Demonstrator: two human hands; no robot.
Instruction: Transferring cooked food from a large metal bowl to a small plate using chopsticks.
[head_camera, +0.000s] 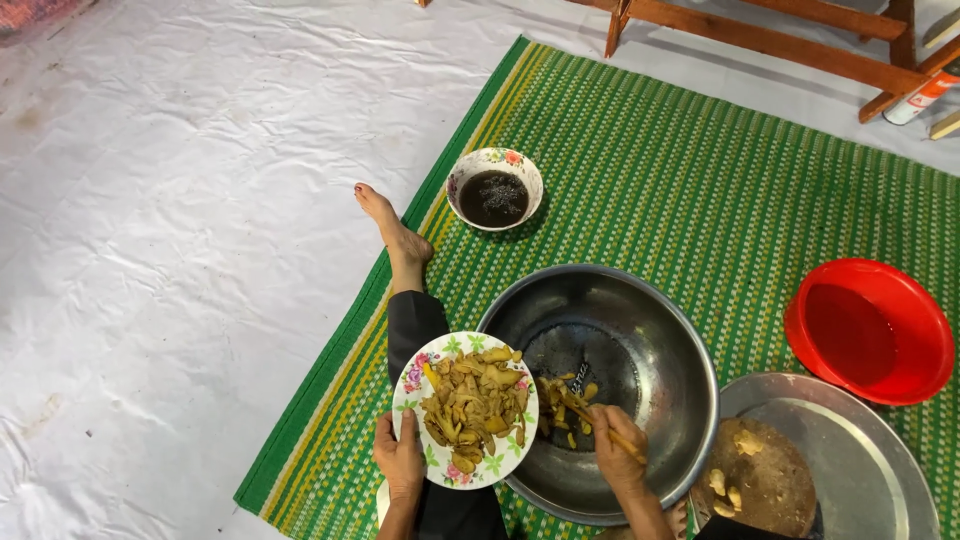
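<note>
Sliced pieces (476, 405) going from flowered plate (432, 470) into steel bowl (600, 390).

Left hand (400, 462) clamped on plate rim, right hand (615, 450) closed on a thin stick (618, 438), well apart; best tilted low over the bowl, swept gently. Stick tip hidden among the pieces; forearms cut off.

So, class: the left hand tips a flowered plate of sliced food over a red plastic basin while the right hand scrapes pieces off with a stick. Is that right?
Not quite. In the head view the left hand tips the flowered plate over a steel bowl, not the red basin, which sits apart. The right hand does scrape with a stick.
</note>
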